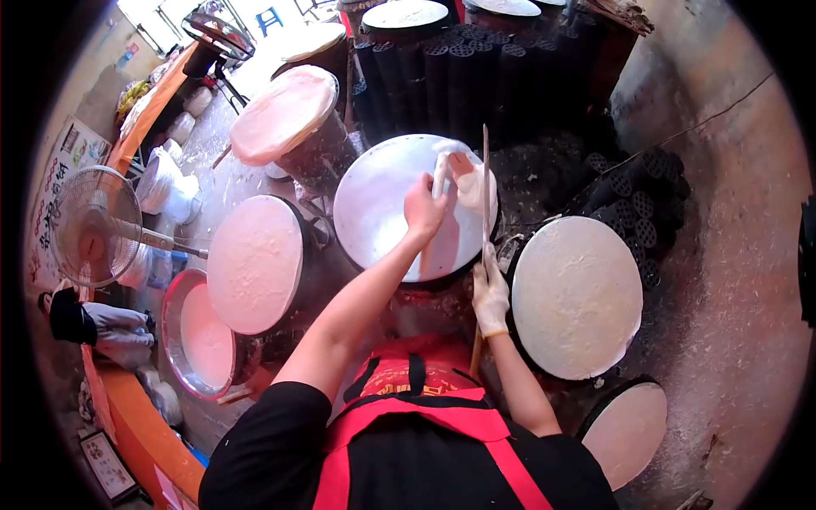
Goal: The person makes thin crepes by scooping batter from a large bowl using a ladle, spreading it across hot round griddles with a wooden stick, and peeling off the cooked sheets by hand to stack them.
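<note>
Over a round white griddle (pixel 378 200), my left hand (pixel 425 206) is closed on a pale, strip-like object (pixel 440 174) that stands upright from its fingers. Whitish batter or dough (pixel 472 185) lies on the griddle's right part. My right hand (pixel 490 297), in a light glove, grips a long thin stick (pixel 486 187) that points away from me along the griddle's right side. Just right of that hand is another round plate covered with a pale sheet (pixel 578 297).
More round plates with pale sheets stand at left (pixel 255 265), upper left (pixel 285 115) and lower right (pixel 626 433). A red-rimmed basin (pixel 174 331) holds white batter. A fan (pixel 96 225) stands far left; black perforated coal cylinders (pixel 450 93) are stacked behind.
</note>
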### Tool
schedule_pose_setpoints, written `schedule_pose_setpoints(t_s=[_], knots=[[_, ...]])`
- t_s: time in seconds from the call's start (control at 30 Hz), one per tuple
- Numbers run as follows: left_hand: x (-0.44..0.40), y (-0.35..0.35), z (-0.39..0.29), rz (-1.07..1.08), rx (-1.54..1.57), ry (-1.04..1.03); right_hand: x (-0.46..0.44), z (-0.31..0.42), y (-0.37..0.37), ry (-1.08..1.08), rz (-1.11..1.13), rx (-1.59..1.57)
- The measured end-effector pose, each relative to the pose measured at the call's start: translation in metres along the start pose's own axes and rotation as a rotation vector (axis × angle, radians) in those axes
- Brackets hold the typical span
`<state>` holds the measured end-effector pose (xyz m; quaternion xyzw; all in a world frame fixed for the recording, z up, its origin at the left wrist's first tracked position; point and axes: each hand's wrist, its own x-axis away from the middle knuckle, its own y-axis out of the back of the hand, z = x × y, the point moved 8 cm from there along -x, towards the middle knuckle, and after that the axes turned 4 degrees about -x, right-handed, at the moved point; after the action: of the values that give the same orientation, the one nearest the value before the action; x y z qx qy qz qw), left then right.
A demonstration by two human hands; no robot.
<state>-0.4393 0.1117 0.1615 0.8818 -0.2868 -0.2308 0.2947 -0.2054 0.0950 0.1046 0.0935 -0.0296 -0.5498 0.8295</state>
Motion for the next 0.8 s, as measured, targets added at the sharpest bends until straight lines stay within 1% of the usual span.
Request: schedule_pose_setpoints(t_s=[0.07,0.13,0.2,0.23,0.27,0.3,0.33,0.37,0.4,0.47,0.5,0.53,0.57,0.6,0.63,0.73,0.8], knots=[[-0.013,0.015,-0.011,-0.077,-0.018,-0.076,-0.022,-0.012,-0.024,-0.285,-0.024,-0.187],[-0.023,0.041,-0.023,-0.126,0.023,-0.102,-0.032,-0.014,-0.038,-0.511,-0.005,-0.365],[-0.025,0.075,-0.038,-0.16,0.106,-0.141,-0.031,-0.015,-0.038,-0.597,0.023,-0.599],[-0.026,0.086,-0.036,-0.144,0.182,-0.128,-0.024,-0.019,-0.036,-0.643,0.021,-0.733],[-0.024,0.098,-0.033,-0.127,0.26,-0.112,-0.012,-0.025,-0.035,-0.773,0.03,-0.895],[-0.015,0.113,-0.035,-0.077,0.406,-0.052,0.003,-0.023,-0.028,-0.701,-0.023,-0.861],[-0.002,0.128,-0.036,-0.018,0.463,-0.001,0.02,-0.02,-0.024,-0.627,-0.073,-0.827],[0.01,0.135,-0.022,0.008,0.506,0.045,0.035,-0.026,-0.025,-0.612,-0.17,-0.773],[0.022,0.14,-0.007,0.034,0.55,0.088,0.046,-0.027,-0.032,-0.606,-0.194,-0.776],[0.054,0.136,0.045,0.175,0.622,0.356,0.047,-0.004,-0.052,-0.566,-0.189,-0.77],[0.076,0.141,0.061,0.232,0.7,0.561,0.039,-0.007,-0.065,-0.552,-0.181,-0.769],[0.101,0.146,0.073,0.292,0.775,0.764,0.029,0.007,-0.075,-0.584,-0.203,-0.721],[0.117,0.151,0.082,0.327,0.854,0.835,0.014,-0.002,-0.09,-0.699,-0.196,-0.863],[0.133,0.154,0.089,0.364,0.934,0.905,-0.001,-0.005,-0.105,-0.752,-0.186,-0.946],[0.144,0.163,0.09,0.369,0.973,0.894,-0.017,-0.001,-0.112,-0.634,-0.204,-0.769],[0.168,0.188,0.083,0.36,1.047,0.908,-0.042,0.022,-0.129,-0.622,-0.107,-0.575],[0.178,0.2,0.082,0.379,1.049,0.919,-0.036,0.038,-0.129,-0.606,0.068,-0.584]])
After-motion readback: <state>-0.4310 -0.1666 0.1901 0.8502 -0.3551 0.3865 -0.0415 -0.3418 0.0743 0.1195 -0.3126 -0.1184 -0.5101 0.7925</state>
